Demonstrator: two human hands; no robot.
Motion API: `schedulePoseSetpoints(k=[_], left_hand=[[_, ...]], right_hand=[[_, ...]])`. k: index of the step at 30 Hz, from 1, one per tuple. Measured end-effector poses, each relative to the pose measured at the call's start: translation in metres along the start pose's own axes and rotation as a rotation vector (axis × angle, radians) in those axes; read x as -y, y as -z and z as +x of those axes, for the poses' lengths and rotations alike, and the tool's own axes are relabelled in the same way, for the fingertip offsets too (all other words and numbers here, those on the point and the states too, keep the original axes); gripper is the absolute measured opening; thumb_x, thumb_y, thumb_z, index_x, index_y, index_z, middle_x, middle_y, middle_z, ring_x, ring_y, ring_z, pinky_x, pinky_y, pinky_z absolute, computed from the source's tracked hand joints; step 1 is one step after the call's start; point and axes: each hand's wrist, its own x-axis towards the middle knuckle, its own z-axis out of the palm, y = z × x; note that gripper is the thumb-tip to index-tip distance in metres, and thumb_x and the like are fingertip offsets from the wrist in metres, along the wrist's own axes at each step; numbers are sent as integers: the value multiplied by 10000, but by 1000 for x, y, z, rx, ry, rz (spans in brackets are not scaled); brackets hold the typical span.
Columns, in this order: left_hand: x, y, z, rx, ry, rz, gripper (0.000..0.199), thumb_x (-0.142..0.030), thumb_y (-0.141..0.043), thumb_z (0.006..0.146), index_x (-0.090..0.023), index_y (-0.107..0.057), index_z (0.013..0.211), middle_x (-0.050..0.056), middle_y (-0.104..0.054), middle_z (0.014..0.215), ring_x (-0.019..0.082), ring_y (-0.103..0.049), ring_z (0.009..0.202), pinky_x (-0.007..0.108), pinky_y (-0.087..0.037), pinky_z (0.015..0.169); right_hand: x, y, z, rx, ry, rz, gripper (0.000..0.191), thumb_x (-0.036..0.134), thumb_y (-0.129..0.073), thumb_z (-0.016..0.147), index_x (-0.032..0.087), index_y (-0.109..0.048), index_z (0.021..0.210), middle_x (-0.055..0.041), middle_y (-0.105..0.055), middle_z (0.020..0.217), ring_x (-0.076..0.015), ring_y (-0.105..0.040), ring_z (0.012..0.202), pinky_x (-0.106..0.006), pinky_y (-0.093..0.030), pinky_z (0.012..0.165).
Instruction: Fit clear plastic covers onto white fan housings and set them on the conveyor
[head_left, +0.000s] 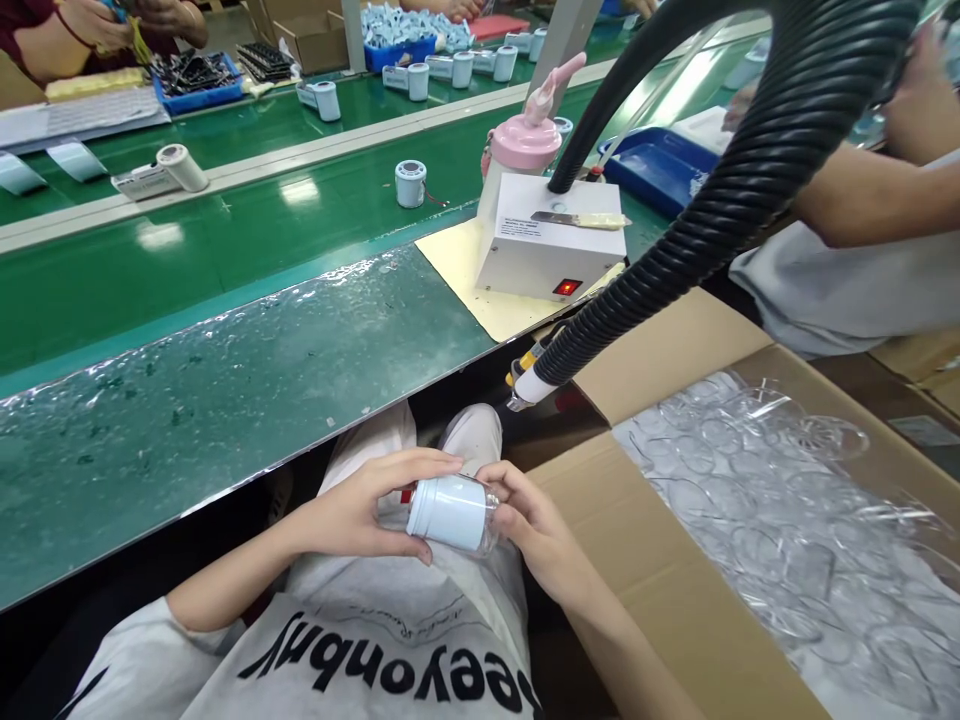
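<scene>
Above my lap, a light blue cylindrical housing (450, 512) lies on its side between my two hands. My left hand (375, 503) curves round its left end, thumb below and fingers above, and a bit of red shows there. My right hand (529, 520) pinches a clear plastic cover (490, 510) at the housing's right end. The cover surrounds that end; how far it reaches over the housing is hard to see. Up and to the right of my hands hangs the nozzle (527, 388) of a black corrugated hose, apart from them.
A green bench (247, 370) runs ahead, with a white machine (551, 240), a pink-lidded bottle (525, 140) and another blue housing (410, 184). At right stands a cardboard box (600, 510) of clear plastic covers (780, 520). Other people work across the bench and at right.
</scene>
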Motion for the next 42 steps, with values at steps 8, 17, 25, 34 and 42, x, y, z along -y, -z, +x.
schedulePoseSetpoints(k=[8, 17, 25, 34, 42], left_hand=[[1, -1, -1, 19, -10, -25, 852, -294, -847, 771, -358, -431, 1512, 105, -575, 1473, 297, -551, 1350, 467, -435, 1140], [0, -1, -2, 23, 17, -27, 682, -292, -802, 819, -325, -517, 1439, 121, -565, 1462, 301, -566, 1327, 461, -457, 1113], [-9, -5, -6, -54, 254, -94, 612, -398, -750, 854, -243, -514, 1398, 132, -590, 1354, 293, -594, 1223, 423, -513, 1019], [-9, -5, -4, -47, 354, -251, 663, -457, -756, 840, -261, -523, 1429, 128, -586, 1387, 289, -619, 1190, 407, -552, 977], [-1, -4, -7, 46, 390, -468, 765, -246, -754, 861, -332, -399, 1534, 125, -501, 1513, 285, -578, 1318, 474, -485, 1109]], right_hand=[[-10, -4, 5, 16, -202, 100, 612, 793, -642, 774, 205, -484, 843, 26, -614, 611, -119, -595, 435, -176, -433, 356], [-12, -9, 8, 41, -413, 192, 715, 873, -573, 728, 192, -492, 932, -26, -672, 551, -115, -537, 335, -158, -354, 288], [-22, 6, 0, 43, 19, -139, 809, 855, -444, 846, 160, -557, 1242, -142, -728, 978, -221, -724, 728, -304, -600, 570], [-14, 18, -3, 79, 640, -705, 536, 285, -701, 940, 339, -522, 1442, -101, -601, 1432, -288, -578, 1316, -465, -528, 1064], [-20, 18, -5, -30, 305, -427, 494, 576, -763, 820, 315, -731, 1238, -101, -705, 1296, -294, -715, 1097, -374, -645, 824]])
